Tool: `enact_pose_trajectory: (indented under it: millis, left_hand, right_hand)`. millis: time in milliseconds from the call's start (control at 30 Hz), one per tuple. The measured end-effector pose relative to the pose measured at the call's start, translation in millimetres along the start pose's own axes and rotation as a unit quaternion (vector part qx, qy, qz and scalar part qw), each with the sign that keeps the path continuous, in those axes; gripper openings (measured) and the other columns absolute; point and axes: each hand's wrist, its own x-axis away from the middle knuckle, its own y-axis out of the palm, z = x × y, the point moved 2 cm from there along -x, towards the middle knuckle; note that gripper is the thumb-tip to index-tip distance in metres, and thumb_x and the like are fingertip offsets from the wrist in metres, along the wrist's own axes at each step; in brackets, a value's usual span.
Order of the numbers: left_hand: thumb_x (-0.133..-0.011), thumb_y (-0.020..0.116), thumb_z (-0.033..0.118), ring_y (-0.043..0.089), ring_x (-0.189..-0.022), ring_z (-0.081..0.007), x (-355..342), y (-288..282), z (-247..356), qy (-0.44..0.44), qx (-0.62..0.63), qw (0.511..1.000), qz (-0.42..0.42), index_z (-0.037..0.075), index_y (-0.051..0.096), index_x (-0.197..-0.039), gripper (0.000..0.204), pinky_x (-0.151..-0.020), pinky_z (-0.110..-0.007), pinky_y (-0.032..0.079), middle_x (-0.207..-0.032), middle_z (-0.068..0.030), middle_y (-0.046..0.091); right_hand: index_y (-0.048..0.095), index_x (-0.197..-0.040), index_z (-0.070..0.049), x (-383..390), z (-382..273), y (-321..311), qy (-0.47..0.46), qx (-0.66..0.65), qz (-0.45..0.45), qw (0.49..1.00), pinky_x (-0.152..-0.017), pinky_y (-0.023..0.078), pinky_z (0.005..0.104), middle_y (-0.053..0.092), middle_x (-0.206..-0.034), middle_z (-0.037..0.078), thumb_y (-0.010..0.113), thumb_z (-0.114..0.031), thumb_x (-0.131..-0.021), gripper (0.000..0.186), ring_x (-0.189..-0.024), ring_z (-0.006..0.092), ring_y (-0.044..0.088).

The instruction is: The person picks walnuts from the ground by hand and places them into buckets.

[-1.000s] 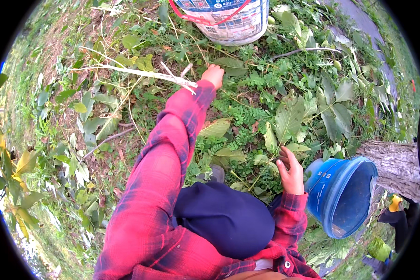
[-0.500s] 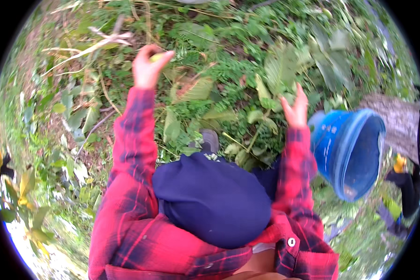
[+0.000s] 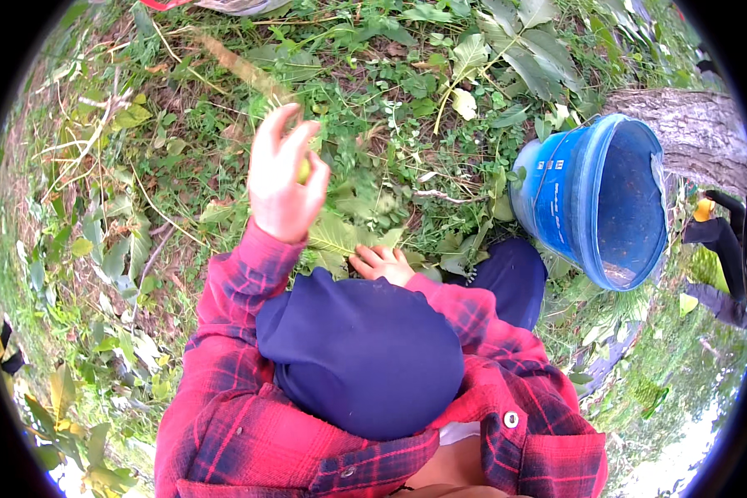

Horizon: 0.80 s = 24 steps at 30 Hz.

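My left hand [image 3: 286,178] is raised over the leafy ground, fingers loosely curled around a small yellow-green round fruit [image 3: 303,172], which is partly hidden. Just above the fingertips a brown, elongated thing [image 3: 241,66] is smeared by motion; I cannot make out what it is. My right hand [image 3: 380,264] lies low on a large green leaf [image 3: 332,236], fingers spread, beside my dark blue clothing. To its right, a blue bucket [image 3: 564,199] is tipped on its side, mouth facing right.
A pale tree trunk [image 3: 689,133] stands behind the blue bucket. A pale bucket [image 3: 241,7] with a red handle shows at the top edge. Dry branches [image 3: 87,145] lie at left among leaves. Another person's dark-clothed limb [image 3: 722,249] and something yellow [image 3: 704,212] are at the far right.
My left hand has lifted and turned, with the fruit in it. My right hand has moved left and down onto the leaves. The view has shifted, bringing the blue bucket higher.
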Motion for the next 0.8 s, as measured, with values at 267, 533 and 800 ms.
enact_pose_trajectory:
  millis: [267,533,800]
  left_hand:
    - [-0.054,0.051,0.000,0.044,-0.098,-0.0329,69,95,18,0.031,0.211,0.888,-0.408,0.006,0.047,-0.100,0.046,-0.082,-0.035,0.037,-0.112,-0.0189,0.039]
    - [-0.065,0.052,0.015,0.050,-0.067,-0.0183,146,124,16,0.173,0.193,0.668,-0.698,0.006,0.046,-0.077,0.017,-0.060,-0.030,0.041,-0.076,-0.0068,0.048]
    - [-0.060,0.050,0.007,0.055,-0.069,-0.0254,114,148,83,0.329,0.109,0.670,-0.657,0.018,0.035,-0.116,0.059,-0.055,-0.032,0.047,-0.112,-0.0127,0.042]
  right_hand:
    - [0.039,-0.111,-0.013,57,163,-67,0.509,-0.013,0.141,0.849,-0.074,0.038,0.0377,0.045,-0.100,0.013,0.053,-0.015,-0.069,0.044,-0.090,0.0290,0.044]
    - [0.030,-0.120,-0.016,95,24,48,0.404,-0.149,-0.063,0.900,-0.071,0.043,0.0381,-0.002,-0.124,0.031,0.052,-0.003,-0.060,0.065,-0.086,0.0426,0.045]
    - [0.044,-0.109,-0.013,93,46,-18,0.337,-0.095,-0.103,0.931,-0.090,0.021,0.0493,0.033,-0.118,0.016,0.050,-0.016,-0.066,0.044,-0.109,0.0307,0.031]
